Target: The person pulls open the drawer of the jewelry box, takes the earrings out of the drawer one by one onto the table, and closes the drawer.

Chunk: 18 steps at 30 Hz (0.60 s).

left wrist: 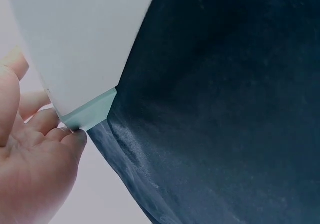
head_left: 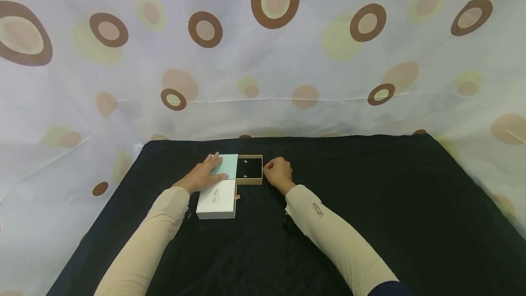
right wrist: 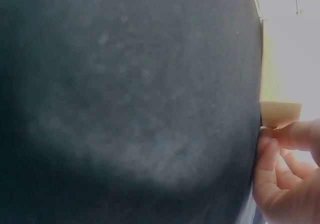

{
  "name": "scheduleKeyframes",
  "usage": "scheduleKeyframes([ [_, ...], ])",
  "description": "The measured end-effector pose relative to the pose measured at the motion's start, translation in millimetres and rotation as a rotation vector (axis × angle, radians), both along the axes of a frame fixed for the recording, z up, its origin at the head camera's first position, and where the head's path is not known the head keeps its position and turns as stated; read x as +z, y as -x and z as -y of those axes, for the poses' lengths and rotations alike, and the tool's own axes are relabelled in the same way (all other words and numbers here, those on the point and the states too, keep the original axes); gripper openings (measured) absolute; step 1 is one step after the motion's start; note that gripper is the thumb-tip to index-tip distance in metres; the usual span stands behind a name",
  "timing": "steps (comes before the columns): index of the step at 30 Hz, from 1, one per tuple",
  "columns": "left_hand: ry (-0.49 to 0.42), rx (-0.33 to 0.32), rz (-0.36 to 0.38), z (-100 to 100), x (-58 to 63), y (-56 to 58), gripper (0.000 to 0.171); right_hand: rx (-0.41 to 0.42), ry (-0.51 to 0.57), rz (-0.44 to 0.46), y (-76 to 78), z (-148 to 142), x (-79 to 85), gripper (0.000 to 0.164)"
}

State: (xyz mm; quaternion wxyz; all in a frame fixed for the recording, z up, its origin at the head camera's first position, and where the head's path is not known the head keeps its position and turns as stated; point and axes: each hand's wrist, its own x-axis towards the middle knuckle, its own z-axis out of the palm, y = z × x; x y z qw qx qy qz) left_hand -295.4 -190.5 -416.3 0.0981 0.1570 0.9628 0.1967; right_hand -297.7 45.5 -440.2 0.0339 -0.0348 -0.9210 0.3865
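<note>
A mint-green slide-out jewelry box (head_left: 230,163) lies on the black cloth. Its tan drawer (head_left: 249,182) sticks out to the right, showing a black insert (head_left: 255,168) with two small silvery pieces, perhaps earrings. Spread across the mint cover, my left hand (head_left: 204,175) presses on it with fingers and thumb apart. At the drawer's outer end, the thumb and fingers of my right hand (head_left: 279,172) pinch its edge or a tab there; the fingertips hide which. The right wrist view shows this pinch against the drawer end (right wrist: 281,113).
Directly in front of the mint box lies a white box (head_left: 216,200) with small lettering and a tan ribbon tab (head_left: 237,197) on its right side. The black cloth (head_left: 370,204) covers the table. Behind hangs a pale curtain (head_left: 263,67) with round patterns.
</note>
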Motion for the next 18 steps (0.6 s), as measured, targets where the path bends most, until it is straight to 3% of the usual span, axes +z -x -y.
scheduleKeyframes([
  [10,0.008,-0.002,-0.005,0,3.8,1.5,0.072,0.038,-0.027,-0.031,-2.0,-2,10.8,0.015],
  [18,0.002,0.006,0.015,-1,1.8,0.2,0.073,0.079,-0.022,-0.223,-4.3,0,19.9,0.012],
])
